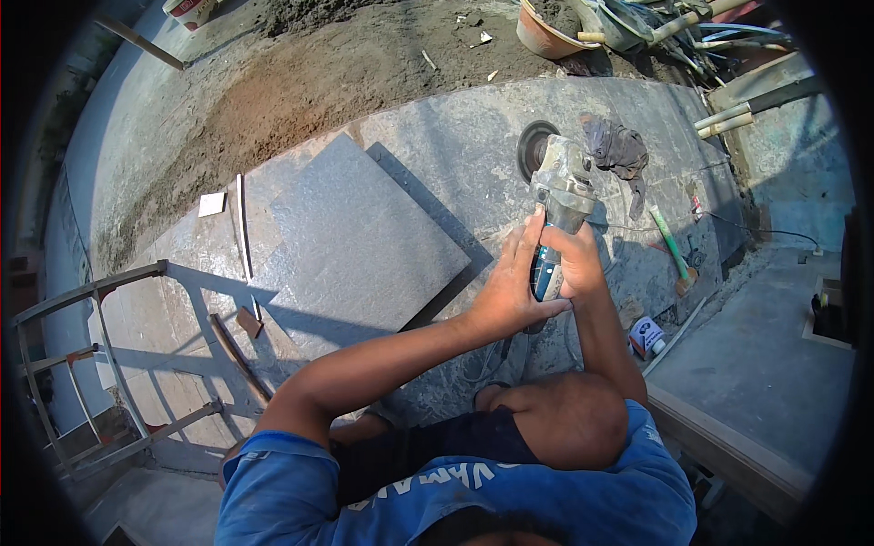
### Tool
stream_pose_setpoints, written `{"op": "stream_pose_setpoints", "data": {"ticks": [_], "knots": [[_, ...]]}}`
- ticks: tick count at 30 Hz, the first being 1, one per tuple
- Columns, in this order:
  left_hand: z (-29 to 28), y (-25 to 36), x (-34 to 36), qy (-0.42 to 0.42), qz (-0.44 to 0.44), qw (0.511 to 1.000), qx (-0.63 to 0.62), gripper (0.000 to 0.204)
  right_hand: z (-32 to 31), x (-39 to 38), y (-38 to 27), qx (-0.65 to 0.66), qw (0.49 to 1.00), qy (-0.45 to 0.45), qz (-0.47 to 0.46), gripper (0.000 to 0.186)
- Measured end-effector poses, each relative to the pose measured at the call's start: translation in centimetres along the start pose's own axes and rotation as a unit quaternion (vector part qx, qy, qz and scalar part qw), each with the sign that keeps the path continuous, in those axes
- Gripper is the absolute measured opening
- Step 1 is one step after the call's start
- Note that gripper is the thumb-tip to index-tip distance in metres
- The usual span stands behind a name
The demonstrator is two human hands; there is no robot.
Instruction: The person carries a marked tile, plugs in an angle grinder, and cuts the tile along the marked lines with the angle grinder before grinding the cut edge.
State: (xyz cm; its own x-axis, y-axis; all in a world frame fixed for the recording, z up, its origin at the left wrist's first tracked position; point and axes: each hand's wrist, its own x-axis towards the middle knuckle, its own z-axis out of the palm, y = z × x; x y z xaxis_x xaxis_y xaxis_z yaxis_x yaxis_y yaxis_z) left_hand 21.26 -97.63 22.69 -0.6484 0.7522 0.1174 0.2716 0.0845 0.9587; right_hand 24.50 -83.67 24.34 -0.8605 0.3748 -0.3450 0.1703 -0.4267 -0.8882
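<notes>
Both my hands grip an angle grinder (pixel 563 187), its dusty head pointing away from me and its dark cutting disc (pixel 531 151) at the upper left. My left hand (pixel 506 278) wraps the body from the left, fingers toward the head. Around the other side of the teal and black body closes my right hand (pixel 580 264). Whether the disc is spinning I cannot tell. Left of the grinder lies a large square grey tile (pixel 364 246), apart from the disc, with a dark shadow along its right edges.
A dark crumpled cloth (pixel 621 150) lies right of the grinder, near a green-handled tool (pixel 671 244) and a small bottle (pixel 646 337). A metal frame (pixel 100 364) stands at left. Beyond the tile are a sand heap (pixel 264 100) and an orange bucket (pixel 549 32).
</notes>
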Motion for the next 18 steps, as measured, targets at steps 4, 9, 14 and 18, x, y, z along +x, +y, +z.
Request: {"op": "stream_pose_setpoints", "data": {"ticks": [4,9,14,18], "knots": [[1.9,-0.6,0.7,-0.021,-0.026,0.998,-0.057,0.124,-2.0,-0.5,0.1,0.015,0.999,0.031,-0.003,0.028],[3.6,-4.4,0.9,-0.027,-0.079,0.976,-0.2,0.117,-3.4,0.7,1.3,-0.105,0.994,0.024,-0.023,0.027],[5.0,-2.8,2.1,-0.046,-0.07,0.951,-0.296,0.122,-4.7,0.5,0.9,-0.178,0.978,0.052,-0.09,0.034],[5.2,-4.2,2.7,-0.064,-0.045,0.96,-0.267,0.124,-5.2,0.7,0.9,-0.18,0.977,0.038,-0.105,0.046]]}}
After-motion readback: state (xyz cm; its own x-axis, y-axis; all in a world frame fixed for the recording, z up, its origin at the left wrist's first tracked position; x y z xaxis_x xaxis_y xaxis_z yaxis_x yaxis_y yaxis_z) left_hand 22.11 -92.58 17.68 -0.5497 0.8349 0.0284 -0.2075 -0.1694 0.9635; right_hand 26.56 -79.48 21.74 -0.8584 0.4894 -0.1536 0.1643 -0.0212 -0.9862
